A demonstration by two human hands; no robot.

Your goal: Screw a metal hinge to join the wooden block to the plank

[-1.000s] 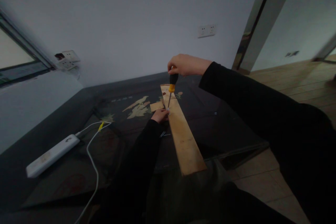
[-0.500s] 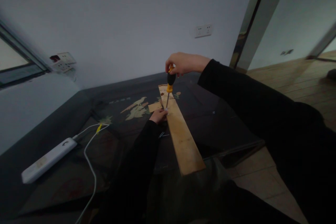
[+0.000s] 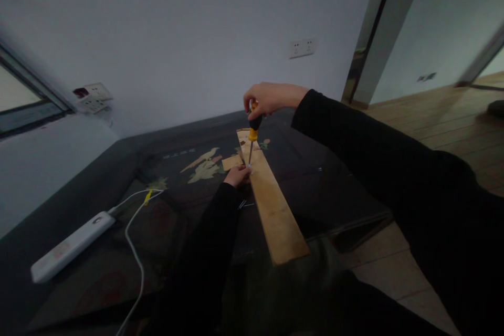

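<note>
A long wooden plank [image 3: 271, 205] lies on a dark glass-topped table [image 3: 315, 189], its near end over the table's edge. My right hand [image 3: 270, 98] is closed round the top of a black and yellow screwdriver [image 3: 252, 131] that stands nearly upright with its tip on the plank. My left hand [image 3: 237, 175] rests at the plank's left edge, fingers pinched around something small at the screwdriver's tip, seemingly a screw. A small wooden block [image 3: 231, 162] lies just left of the plank.
A white power strip [image 3: 69, 247] with white cables [image 3: 136, 241] lies on the table at the left. A few loose screws [image 3: 244, 203] lie beside the plank. Wall sockets [image 3: 301, 48] sit on the far wall. A doorway and wooden floor are at the right.
The hands, the screwdriver and the plank keep their places. The camera has drifted a little, so the scene has shifted slightly left.
</note>
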